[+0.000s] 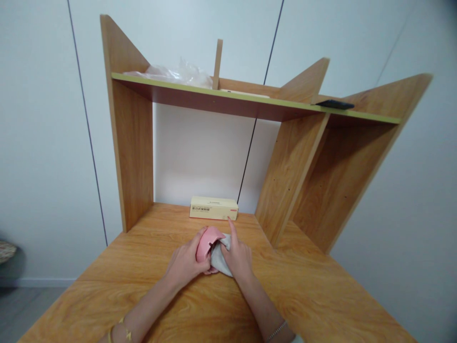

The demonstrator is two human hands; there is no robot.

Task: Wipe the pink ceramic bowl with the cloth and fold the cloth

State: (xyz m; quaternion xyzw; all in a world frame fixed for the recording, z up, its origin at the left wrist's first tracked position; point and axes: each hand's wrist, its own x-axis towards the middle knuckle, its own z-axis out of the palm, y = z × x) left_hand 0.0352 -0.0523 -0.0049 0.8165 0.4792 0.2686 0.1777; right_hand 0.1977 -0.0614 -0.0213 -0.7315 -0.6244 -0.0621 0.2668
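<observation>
A pink, shiny, curved object with a dark opening on its right side is held in my left hand, fingers wrapped around its left side and underside. I cannot make out exactly what kind of thing it is. My right hand grips a light grey cloth against the opening, thumb bent into the cloth and index finger stretched forward. Part of the cloth hangs below the pink object. Both hands are close together over the wooden table, and the fingers under the object are partly hidden.
A cream-coloured box with printed lettering stands at the back of the wooden table. Behind rises a wooden shelf unit; its upper board carries a clear plastic bag and a flat dark item.
</observation>
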